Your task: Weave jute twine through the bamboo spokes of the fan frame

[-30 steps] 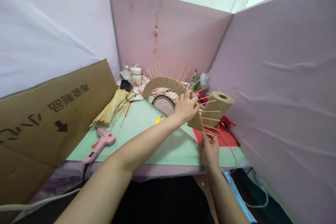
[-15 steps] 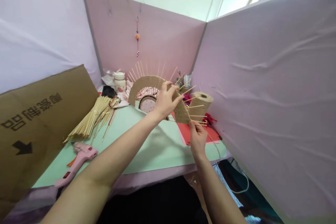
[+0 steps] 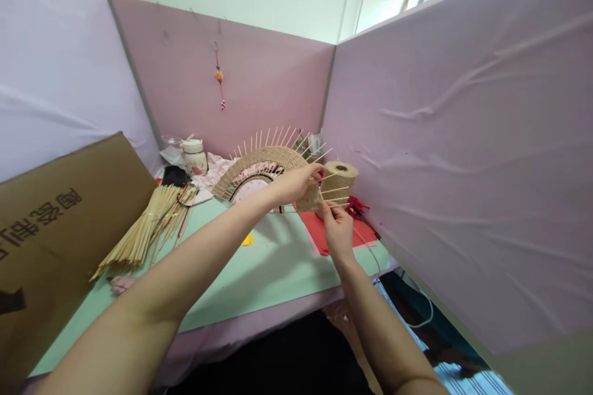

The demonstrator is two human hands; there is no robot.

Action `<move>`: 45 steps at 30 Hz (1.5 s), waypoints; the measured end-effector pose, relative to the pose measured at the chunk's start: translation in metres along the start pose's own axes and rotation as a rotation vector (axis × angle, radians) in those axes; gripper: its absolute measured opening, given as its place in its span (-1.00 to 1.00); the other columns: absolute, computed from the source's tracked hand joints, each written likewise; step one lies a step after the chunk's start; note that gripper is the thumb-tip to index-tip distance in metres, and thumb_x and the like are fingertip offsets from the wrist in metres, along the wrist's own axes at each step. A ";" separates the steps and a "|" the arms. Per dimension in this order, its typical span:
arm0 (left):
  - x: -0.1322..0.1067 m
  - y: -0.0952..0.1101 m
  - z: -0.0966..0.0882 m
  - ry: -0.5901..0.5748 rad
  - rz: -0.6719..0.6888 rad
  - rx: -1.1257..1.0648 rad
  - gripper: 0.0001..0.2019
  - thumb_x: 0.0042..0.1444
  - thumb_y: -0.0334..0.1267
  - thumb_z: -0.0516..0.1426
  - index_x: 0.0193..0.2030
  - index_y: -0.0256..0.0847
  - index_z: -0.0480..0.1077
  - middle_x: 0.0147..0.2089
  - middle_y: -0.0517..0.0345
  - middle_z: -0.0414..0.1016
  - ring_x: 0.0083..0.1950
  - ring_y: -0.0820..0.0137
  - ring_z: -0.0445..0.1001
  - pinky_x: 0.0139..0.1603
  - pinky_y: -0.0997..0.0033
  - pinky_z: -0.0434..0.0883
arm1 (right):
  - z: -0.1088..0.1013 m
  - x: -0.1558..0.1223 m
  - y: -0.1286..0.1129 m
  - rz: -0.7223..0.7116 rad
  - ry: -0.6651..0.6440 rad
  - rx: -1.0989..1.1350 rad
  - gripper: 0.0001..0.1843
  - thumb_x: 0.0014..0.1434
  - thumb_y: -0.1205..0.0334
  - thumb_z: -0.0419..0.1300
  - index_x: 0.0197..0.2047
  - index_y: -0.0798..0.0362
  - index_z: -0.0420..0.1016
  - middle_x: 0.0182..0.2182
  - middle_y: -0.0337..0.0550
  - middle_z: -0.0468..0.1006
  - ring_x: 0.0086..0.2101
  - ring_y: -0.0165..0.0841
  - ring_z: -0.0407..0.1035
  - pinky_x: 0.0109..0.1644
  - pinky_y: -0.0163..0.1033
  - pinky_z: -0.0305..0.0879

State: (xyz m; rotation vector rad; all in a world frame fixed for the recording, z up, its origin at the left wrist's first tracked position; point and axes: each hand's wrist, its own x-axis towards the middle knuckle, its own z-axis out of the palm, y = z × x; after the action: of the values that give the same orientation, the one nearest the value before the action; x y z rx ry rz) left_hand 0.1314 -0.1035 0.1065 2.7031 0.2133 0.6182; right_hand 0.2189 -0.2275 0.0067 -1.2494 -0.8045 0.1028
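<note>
A half-round woven arch (image 3: pixel 269 155) of tan paper cord, with thin wooden sticks fanning out from its outer rim, stands tilted over the table. My left hand (image 3: pixel 296 185) reaches across its right part, fingers bent over the band among the sticks. The band's lower right end is pinched between the thumb and fingers of my right hand (image 3: pixel 338 228), near the lowest sticks. A loose cord (image 3: pixel 369 248) trails down to the right of that hand. Just behind my hands stands a spool of tan cord (image 3: pixel 347 182). My left hand and forearm hide part of the arch.
On the left lie a bundle of wooden sticks (image 3: pixel 134 231) and a partly hidden pink glue gun (image 3: pixel 121 284), beside a cardboard sheet (image 3: pixel 60 216). A white jar (image 3: pixel 193 157) stands behind. Red sheets (image 3: pixel 315 234) lie right. Purple-pink partitions (image 3: pixel 440 154) enclose the table.
The view has shifted, and the arch has turned and dropped lower. My left hand has moved along the band toward its right end, closer to my right hand, which still pinches the end.
</note>
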 end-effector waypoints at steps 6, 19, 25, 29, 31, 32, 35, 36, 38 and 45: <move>0.036 0.003 0.026 -0.351 -0.123 -0.083 -0.67 0.10 -0.41 -0.03 -0.01 -0.21 0.38 -0.20 0.10 0.52 -0.36 0.42 0.41 -0.38 0.47 0.31 | -0.014 -0.009 0.029 0.076 -0.013 -0.025 -0.58 0.13 -0.09 0.19 -0.41 0.16 0.53 -0.40 -0.12 0.56 -0.31 -0.32 0.37 -0.14 -0.24 0.28; 0.047 0.000 0.044 -0.380 -0.112 0.032 -0.80 0.09 -0.41 0.01 -0.19 -0.21 0.40 -0.35 0.20 0.45 -0.36 0.42 0.38 -0.29 0.46 0.29 | -0.041 -0.027 0.045 0.263 -0.010 -0.034 -0.55 0.12 -0.09 0.19 -0.10 0.10 0.38 -0.49 -0.28 0.42 -0.48 -0.41 0.25 -0.37 -0.33 0.18; 0.047 0.000 0.052 -0.319 -0.085 0.099 -0.81 0.04 -0.33 0.13 -0.17 -0.24 0.40 -0.18 0.09 0.52 -0.19 0.33 0.42 -0.20 0.43 0.29 | -0.074 -0.028 0.024 0.161 -0.090 -0.286 -0.73 0.13 0.04 0.16 -0.30 0.09 0.45 -0.46 -0.18 0.49 -0.44 -0.36 0.33 -0.31 -0.27 0.24; 0.045 -0.002 0.054 -0.300 -0.067 0.098 -0.85 0.03 -0.35 0.12 -0.21 -0.23 0.40 -0.24 0.12 0.53 -0.25 0.36 0.42 -0.26 0.44 0.27 | -0.088 -0.018 0.005 -0.015 -0.062 -0.456 -0.73 0.17 0.06 0.14 -0.27 0.07 0.53 -0.37 -0.10 0.58 -0.37 -0.31 0.40 -0.20 -0.22 0.28; 0.044 -0.004 0.055 -0.287 -0.067 0.084 -0.86 0.04 -0.36 0.11 -0.22 -0.23 0.40 -0.26 0.14 0.53 -0.25 0.36 0.43 -0.27 0.44 0.27 | -0.092 -0.009 0.002 -0.047 -0.040 -0.495 -0.72 0.16 0.05 0.14 -0.29 0.08 0.54 -0.37 -0.08 0.59 -0.37 -0.31 0.40 -0.20 -0.22 0.28; 0.044 -0.005 0.056 -0.283 -0.069 0.072 -0.86 0.04 -0.36 0.11 -0.22 -0.22 0.40 -0.26 0.14 0.53 -0.25 0.36 0.43 -0.27 0.45 0.27 | -0.094 -0.004 0.002 -0.038 -0.033 -0.499 -0.71 0.15 0.05 0.14 -0.30 0.09 0.54 -0.38 -0.08 0.59 -0.38 -0.31 0.40 -0.21 -0.22 0.27; 0.042 -0.006 0.058 -0.267 -0.065 0.053 -0.87 0.04 -0.36 0.10 -0.23 -0.22 0.39 -0.26 0.15 0.53 -0.24 0.37 0.43 -0.27 0.45 0.27 | -0.099 0.010 0.009 0.056 -0.065 -0.463 -0.68 0.10 0.01 0.16 -0.34 0.11 0.54 -0.45 -0.10 0.57 -0.43 -0.32 0.37 -0.28 -0.24 0.25; 0.042 -0.007 0.059 -0.260 -0.060 0.058 -0.87 0.04 -0.35 0.10 -0.23 -0.22 0.39 -0.26 0.14 0.53 -0.24 0.37 0.43 -0.26 0.45 0.27 | -0.100 0.013 0.012 0.090 -0.087 -0.449 -0.67 0.09 -0.01 0.17 -0.36 0.12 0.54 -0.47 -0.11 0.56 -0.44 -0.33 0.35 -0.30 -0.25 0.24; 0.041 -0.007 0.060 -0.248 -0.051 0.073 -0.87 0.05 -0.35 0.10 -0.23 -0.21 0.40 -0.25 0.14 0.53 -0.24 0.36 0.43 -0.26 0.44 0.28 | -0.103 0.015 0.014 0.129 -0.123 -0.431 -0.65 0.06 -0.02 0.18 -0.38 0.13 0.54 -0.50 -0.13 0.54 -0.46 -0.34 0.33 -0.33 -0.26 0.22; 0.041 -0.007 0.063 -0.247 -0.058 0.057 -0.88 0.06 -0.36 0.10 -0.24 -0.21 0.40 -0.27 0.14 0.54 -0.26 0.36 0.43 -0.25 0.43 0.27 | -0.106 0.015 0.008 0.067 -0.129 -0.462 -0.68 0.08 0.01 0.16 -0.36 0.12 0.54 -0.48 -0.14 0.54 -0.44 -0.35 0.33 -0.32 -0.28 0.22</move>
State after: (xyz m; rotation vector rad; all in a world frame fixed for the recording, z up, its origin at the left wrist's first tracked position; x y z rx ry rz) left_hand 0.1960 -0.1069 0.0671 2.7842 0.2459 0.2608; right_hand 0.2958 -0.3020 -0.0022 -1.7194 -0.9299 0.0530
